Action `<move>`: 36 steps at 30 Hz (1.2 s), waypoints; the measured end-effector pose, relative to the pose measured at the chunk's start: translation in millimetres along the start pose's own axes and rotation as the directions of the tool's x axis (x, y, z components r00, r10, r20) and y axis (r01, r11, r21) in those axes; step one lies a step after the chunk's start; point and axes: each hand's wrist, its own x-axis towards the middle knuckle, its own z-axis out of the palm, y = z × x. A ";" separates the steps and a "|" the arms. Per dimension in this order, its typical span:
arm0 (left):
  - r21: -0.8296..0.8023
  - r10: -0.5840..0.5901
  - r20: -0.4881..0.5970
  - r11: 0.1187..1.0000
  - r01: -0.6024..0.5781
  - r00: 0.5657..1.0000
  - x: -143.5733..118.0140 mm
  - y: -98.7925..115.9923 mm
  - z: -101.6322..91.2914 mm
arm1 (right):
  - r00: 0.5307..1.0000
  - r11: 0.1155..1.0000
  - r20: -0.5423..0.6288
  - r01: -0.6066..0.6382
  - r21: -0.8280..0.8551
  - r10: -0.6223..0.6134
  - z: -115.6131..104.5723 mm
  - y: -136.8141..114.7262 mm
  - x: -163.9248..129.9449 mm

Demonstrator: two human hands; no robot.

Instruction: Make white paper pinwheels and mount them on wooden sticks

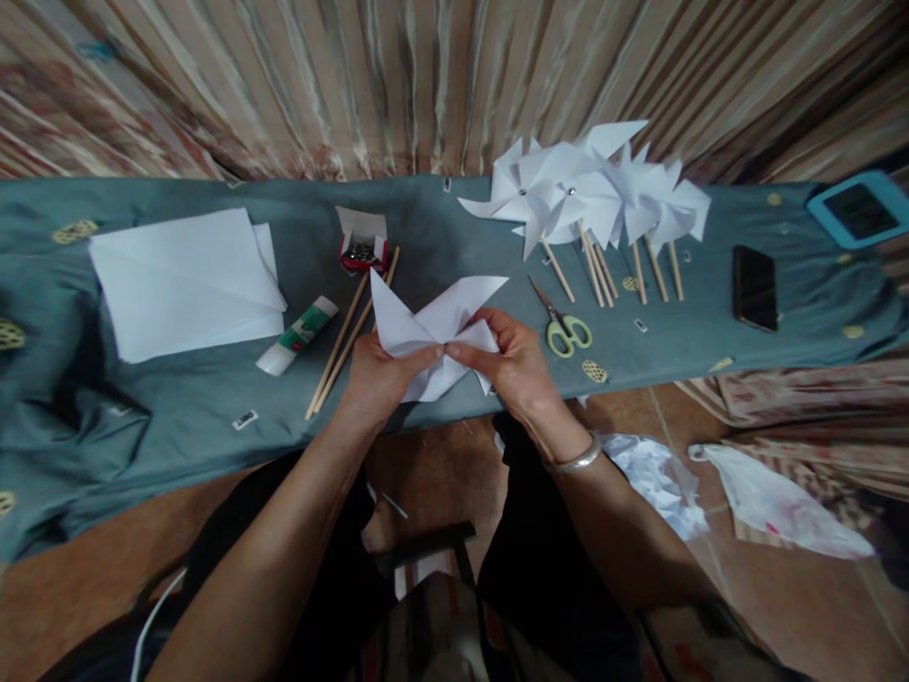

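Observation:
Both of my hands hold a white paper pinwheel [435, 327] over the near edge of the table with a grey-blue cloth [440, 237]. My left hand [380, 374] pinches the folded points at the paper's centre from the left. My right hand [515, 365] pinches the same centre from the right, a metal bangle on its wrist. Two thin wooden sticks [351, 332] lie on the cloth just left of my left hand. The paper's lower part is hidden behind my fingers.
A stack of white sheets [185, 279] lies at the left, a glue stick [298, 333] and a small open box of pins [362, 244] nearby. Finished pinwheels on sticks [589, 194], green scissors [564, 327], a black phone [754, 287] and a blue-framed tablet [859, 210] lie to the right. Crumpled paper [657, 478] is on the floor.

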 end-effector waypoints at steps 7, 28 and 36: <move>0.055 0.004 0.005 0.999 -0.004 1.000 1.2 -2.4 -3.7 | 0.999 0.999 0.037 -0.041 0.027 0.040 -3.2 -5.6 0.8; 0.717 0.389 0.210 0.563 -0.412 0.897 22.6 8.0 -47.7 | 0.992 0.999 -0.120 0.043 -0.002 -0.043 -15.0 -19.8 -10.5; 0.904 0.370 0.334 0.135 -0.406 0.867 22.8 4.3 -55.6 | 0.993 0.993 -0.092 0.057 -0.106 -0.067 -22.2 -18.9 -19.9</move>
